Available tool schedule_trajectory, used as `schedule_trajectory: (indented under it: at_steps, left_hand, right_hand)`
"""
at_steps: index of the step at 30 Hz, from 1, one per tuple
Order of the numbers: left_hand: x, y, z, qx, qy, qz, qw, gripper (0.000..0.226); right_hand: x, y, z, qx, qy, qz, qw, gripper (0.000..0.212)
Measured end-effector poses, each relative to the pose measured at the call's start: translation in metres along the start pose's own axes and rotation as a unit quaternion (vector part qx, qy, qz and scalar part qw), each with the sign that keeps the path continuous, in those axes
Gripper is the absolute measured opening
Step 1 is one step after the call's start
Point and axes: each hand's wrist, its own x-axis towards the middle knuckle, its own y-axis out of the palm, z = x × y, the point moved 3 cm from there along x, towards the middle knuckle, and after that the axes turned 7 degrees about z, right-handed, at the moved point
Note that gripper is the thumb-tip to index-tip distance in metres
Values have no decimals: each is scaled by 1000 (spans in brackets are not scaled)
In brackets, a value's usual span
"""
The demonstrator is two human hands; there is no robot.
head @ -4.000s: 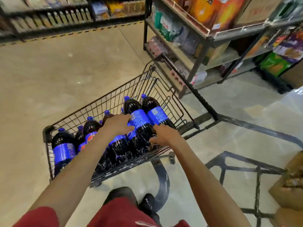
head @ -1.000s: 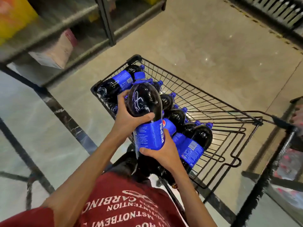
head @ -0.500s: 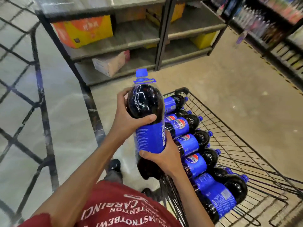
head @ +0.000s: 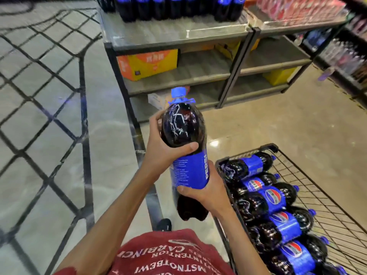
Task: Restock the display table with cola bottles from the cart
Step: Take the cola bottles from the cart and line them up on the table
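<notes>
A large cola bottle (head: 187, 135) with a blue cap and blue label stands upright in front of my chest, held in both hands. My left hand (head: 164, 143) grips its dark upper body, thumb across the front. My right hand (head: 206, 192) holds it lower, at the bottom edge of the label. To the lower right, the black wire cart (head: 321, 187) carries several more cola bottles (head: 276, 199) lying on their sides. Ahead, the grey display table (head: 178, 34) bears a row of standing cola bottles (head: 174, 6) along its far part, cut off by the frame's top.
Under the table top run two lower shelves with an orange-yellow carton (head: 148, 63) and a yellow box (head: 278, 75). A second table with red packs (head: 297, 8) adjoins on the right. More shelving (head: 347, 52) lines the far right. Patterned tile floor spreads to the left.
The bottle came up out of the cart, held in both hands. My view swung from the cart up toward the display table, which now shows its stocked top.
</notes>
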Motion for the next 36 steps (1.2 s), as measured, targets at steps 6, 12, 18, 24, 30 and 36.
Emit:
schedule_trajectory:
  at_steps: [6, 12, 18, 24, 30, 36]
  left_hand:
    - [51, -39, 2, 5, -2, -4, 1000, 97]
    - [115, -59, 8, 21, 2, -13, 1000, 96]
    - [202, -63, 17, 27, 3, -18, 999, 101]
    - [313, -60, 16, 26, 15, -23, 999, 101]
    - [408, -58, 12, 43, 36, -34, 998, 103]
    - [492, -56, 20, 51, 24, -25, 998, 103]
  right_hand:
    - [59, 21, 28, 2, -12, 20, 1000, 89]
    - [129, 24, 44, 24, -24, 31, 999, 87]
    - [219, 9, 60, 33, -36, 45, 998, 90]
    - [325, -24, 83, 38, -39, 48, 997, 91]
    - [419, -56, 107, 37, -52, 55, 996, 89]
    - [491, -78, 124, 59, -44, 45, 996, 85]
